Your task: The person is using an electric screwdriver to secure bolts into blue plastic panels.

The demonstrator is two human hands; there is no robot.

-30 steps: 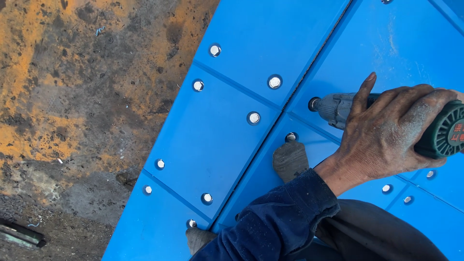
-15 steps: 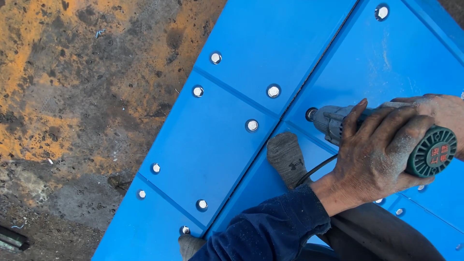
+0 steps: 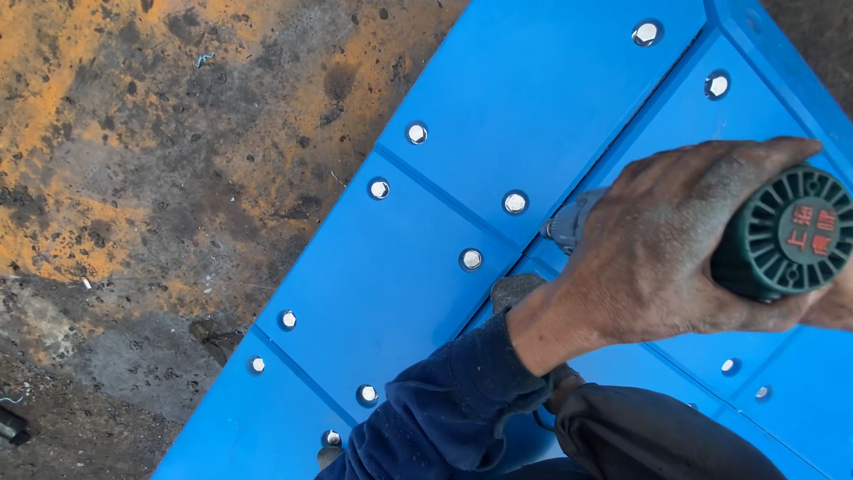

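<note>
My left hand (image 3: pixel 657 249), in a dark blue sleeve (image 3: pixel 444 409), is wrapped over a power tool with a green ribbed rear end (image 3: pixel 782 236). The tool's grey metal nose (image 3: pixel 569 222) points left. It sits at the seam between blue panels (image 3: pixel 533 89), close to a silver bolt head (image 3: pixel 515 203). Only a sliver of my right hand (image 3: pixel 840 307) shows at the right edge, pressed under the tool's green end. A second bolt (image 3: pixel 472 259) lies lower left of the nose.
Several silver bolts run in rows along the blue panels' edges. Rusty, stained ground (image 3: pixel 133 178) fills the left side. A worn shoe tip (image 3: pixel 515 289) rests on the panel below the tool, and a dark trouser knee (image 3: pixel 657 436) is at the bottom.
The tool and my hands have shifted down-left along the seam, closer to the bolt. They now loom larger. My right hand has slid mostly out of view.
</note>
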